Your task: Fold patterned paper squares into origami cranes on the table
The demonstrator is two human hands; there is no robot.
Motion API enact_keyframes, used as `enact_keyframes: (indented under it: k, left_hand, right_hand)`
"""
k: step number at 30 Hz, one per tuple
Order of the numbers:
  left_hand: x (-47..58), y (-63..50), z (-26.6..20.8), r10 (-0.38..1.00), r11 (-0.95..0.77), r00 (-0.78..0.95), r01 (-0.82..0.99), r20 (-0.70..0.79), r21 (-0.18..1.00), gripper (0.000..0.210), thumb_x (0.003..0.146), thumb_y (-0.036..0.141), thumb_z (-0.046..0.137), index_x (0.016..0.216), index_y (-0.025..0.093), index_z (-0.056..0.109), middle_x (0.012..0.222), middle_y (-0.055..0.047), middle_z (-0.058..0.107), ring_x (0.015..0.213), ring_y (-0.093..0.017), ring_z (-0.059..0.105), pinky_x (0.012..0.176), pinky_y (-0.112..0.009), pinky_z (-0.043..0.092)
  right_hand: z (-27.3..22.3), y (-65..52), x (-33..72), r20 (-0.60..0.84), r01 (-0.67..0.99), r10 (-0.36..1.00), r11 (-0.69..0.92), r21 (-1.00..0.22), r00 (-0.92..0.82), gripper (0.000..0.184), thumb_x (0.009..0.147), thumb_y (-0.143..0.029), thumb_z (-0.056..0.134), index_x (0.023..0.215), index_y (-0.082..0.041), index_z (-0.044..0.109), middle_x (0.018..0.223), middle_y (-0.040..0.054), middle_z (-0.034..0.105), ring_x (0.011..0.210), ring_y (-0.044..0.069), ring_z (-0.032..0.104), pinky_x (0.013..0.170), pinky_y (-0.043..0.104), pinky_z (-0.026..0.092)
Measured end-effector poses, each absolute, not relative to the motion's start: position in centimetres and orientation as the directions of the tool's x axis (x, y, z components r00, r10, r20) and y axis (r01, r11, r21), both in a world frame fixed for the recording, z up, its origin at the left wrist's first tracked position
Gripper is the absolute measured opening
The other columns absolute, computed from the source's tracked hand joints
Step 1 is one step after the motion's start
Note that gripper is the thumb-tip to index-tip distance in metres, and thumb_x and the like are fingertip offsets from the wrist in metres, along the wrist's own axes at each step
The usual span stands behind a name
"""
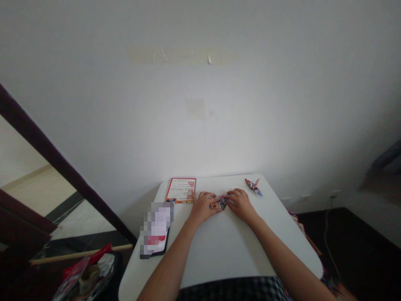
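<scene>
Checkered cloth (232,289) lies nearest; beyond, on the counter (225,251), folded printed paper (214,205) sits between left hand (203,206) and right hand (241,205), apparently slanting far-right, each grip's fingers closed on it.

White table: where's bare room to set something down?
Bare white table: between left forearm and right forearm; far strip between printed card and paper bird; right of the right forearm, to the table edge. Crowded: centre, left hand and right hand on folded paper; left, phone and card.
</scene>
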State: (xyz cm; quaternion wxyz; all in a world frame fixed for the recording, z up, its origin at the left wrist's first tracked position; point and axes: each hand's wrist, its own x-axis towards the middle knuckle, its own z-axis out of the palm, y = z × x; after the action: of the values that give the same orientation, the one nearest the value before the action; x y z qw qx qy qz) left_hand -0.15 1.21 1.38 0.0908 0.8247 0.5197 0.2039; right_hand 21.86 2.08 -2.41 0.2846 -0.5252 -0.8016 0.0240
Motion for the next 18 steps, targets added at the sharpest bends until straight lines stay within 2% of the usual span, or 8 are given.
enact_keyframes:
  k: [2,8,14,18]
  left_hand:
    - [-0.2,1.2,1.4,0.882,-0.465,0.391,0.816,0.265,0.343,0.037,0.078,0.056,0.067,0.113,0.043,0.069,0.122,0.002,0.068,0.120,-0.026,0.050,0.115,-0.064,0.006]
    - [-0.4,1.2,1.3,0.860,-0.501,0.422,0.803,0.286,0.323,0.047,0.069,0.058,0.074,0.112,0.041,0.069,0.124,0.002,0.067,0.120,-0.026,0.051,0.118,-0.060,0.006]
    - [-0.3,1.3,1.0,0.836,-0.539,0.439,0.770,0.329,0.342,0.040,0.075,0.054,0.071,0.111,0.036,0.071,0.120,-0.001,0.069,0.117,-0.025,0.055,0.118,-0.058,0.009]
    - [-0.2,1.2,0.9,0.819,-0.561,0.449,0.757,0.357,0.336,0.037,0.078,0.052,0.069,0.109,0.034,0.072,0.118,-0.003,0.070,0.115,-0.025,0.056,0.117,-0.055,0.017]
  right_hand:
    - [-2.3,1.9,21.8,0.434,0.827,0.851,0.456,-0.329,-0.297,0.032,0.089,-0.035,0.060,0.119,-0.035,0.067,0.124,0.0024,0.063,0.123,0.026,0.045,0.107,0.044,0.033]
    - [-1.4,1.4,21.6,0.428,0.827,0.850,0.461,-0.322,-0.307,0.032,0.087,-0.036,0.063,0.118,-0.035,0.068,0.121,0.0047,0.062,0.118,0.025,0.047,0.104,0.042,0.035]
    - [-1.4,1.3,21.6,0.430,0.821,0.843,0.477,-0.314,-0.324,0.033,0.086,-0.034,0.063,0.119,-0.034,0.068,0.119,0.0070,0.060,0.117,0.026,0.046,0.103,0.043,0.036]
    - [-1.6,1.3,21.6,0.437,0.813,0.838,0.486,-0.321,-0.328,0.037,0.084,-0.034,0.065,0.121,-0.036,0.066,0.119,0.0066,0.059,0.116,0.026,0.046,0.103,0.045,0.035]
